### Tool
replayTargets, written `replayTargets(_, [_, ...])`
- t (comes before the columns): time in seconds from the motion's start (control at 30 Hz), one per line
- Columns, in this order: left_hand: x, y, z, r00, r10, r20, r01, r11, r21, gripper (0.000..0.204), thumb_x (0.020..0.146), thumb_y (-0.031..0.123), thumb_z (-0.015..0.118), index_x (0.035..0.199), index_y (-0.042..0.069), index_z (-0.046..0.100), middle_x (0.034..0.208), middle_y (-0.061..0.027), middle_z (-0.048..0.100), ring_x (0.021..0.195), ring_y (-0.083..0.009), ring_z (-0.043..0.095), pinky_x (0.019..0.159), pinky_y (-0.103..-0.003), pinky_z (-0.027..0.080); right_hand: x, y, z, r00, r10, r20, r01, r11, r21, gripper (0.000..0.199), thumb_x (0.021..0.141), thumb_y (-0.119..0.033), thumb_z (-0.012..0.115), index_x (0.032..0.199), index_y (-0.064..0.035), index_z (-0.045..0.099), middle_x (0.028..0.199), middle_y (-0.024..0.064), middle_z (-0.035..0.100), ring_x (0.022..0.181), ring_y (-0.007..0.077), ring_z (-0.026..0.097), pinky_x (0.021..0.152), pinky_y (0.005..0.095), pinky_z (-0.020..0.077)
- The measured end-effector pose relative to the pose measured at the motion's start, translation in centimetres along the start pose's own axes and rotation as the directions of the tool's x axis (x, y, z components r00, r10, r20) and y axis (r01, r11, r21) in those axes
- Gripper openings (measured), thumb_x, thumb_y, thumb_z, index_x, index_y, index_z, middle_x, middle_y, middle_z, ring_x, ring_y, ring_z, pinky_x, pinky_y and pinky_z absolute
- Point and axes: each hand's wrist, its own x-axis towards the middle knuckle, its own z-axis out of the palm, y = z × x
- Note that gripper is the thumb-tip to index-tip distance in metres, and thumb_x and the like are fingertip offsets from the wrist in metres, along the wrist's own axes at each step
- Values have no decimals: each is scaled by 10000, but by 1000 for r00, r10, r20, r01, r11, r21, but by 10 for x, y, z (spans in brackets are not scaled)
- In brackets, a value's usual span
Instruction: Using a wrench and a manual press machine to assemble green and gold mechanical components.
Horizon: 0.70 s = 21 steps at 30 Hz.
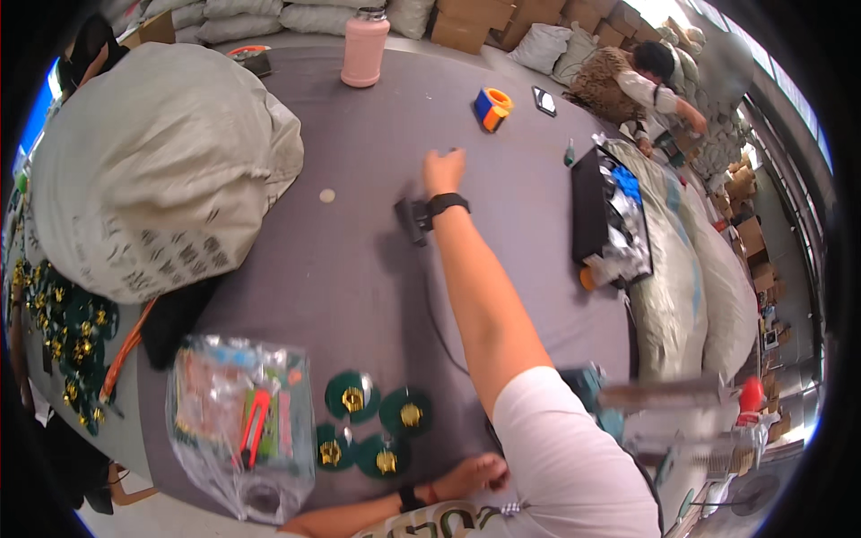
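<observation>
Green round badges [372, 429] with gold centres lie in a cluster on the grey surface [359, 269], low centre. Left hand [473, 475] rests flat beside them, holding nothing. Right hand [445, 170] reaches far, fingers extended, empty; keep that sleeve clear of the black clip [413, 219].

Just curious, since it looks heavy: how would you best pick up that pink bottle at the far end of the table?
Grip the pink bottle around its straight middle, coming from the near side. It stands upright on the table, and that side is open; sacks crowd in behind it.
</observation>
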Motion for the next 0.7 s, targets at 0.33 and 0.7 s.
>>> replayTargets(0.33, [53, -123, -60, 950, -159, 268, 312, 487, -816, 292, 924, 285, 517, 1086, 43, 544, 955, -66, 610, 797, -153, 587, 752, -256, 474, 185, 101, 24, 985, -23, -169, 21, 1000, -16, 1100, 643, -405, 763, 1362, 153, 146, 1383, 323, 299, 1320, 422, 261, 1102, 435, 224])
replayTargets(0.7, [59, -99, -89, 986, 47, 162, 104, 586, -804, 278, 908, 244, 526, 1092, 37, 547, 960, -76, 613, 809, -161, 590, 762, -263, 475, 209, 117, 34, 975, -146, -166, 157, 986, 54, 705, 587, -303, 743, 1145, 58, 507, 1128, 205, 590, 1082, 342, 544, 960, 393, 396])
